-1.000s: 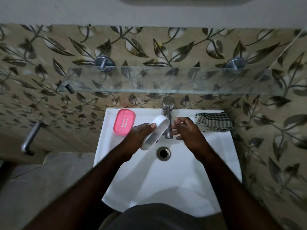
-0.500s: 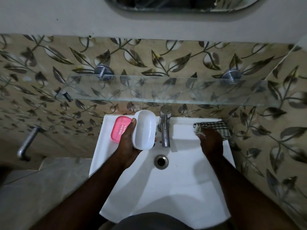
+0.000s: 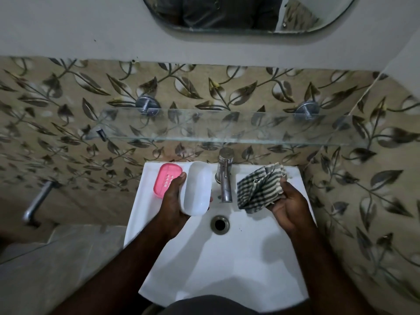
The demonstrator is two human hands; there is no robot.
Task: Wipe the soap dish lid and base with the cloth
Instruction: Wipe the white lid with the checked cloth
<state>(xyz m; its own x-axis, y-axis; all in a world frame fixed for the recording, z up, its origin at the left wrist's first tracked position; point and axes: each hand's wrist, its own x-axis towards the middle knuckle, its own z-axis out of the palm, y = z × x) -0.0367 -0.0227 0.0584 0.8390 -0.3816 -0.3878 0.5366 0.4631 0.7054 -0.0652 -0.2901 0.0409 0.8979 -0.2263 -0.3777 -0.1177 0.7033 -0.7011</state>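
Note:
My left hand grips a white oval soap dish piece, held hollow side up over the left of the white sink. A pink soap dish piece with small holes lies on the sink's back left ledge, just left of my thumb. My right hand holds a dark and white checked cloth, lifted over the sink to the right of the tap. The two hands are apart, with the tap between them.
A chrome tap stands at the sink's back centre above the drain. A glass shelf juts from the leaf-patterned wall above it. A metal pipe fitting sticks out at the left. A mirror hangs above.
My right hand left the tap, reached the cloth on the back right ledge and lifted it toward the middle. My left hand turned the white piece hollow side up.

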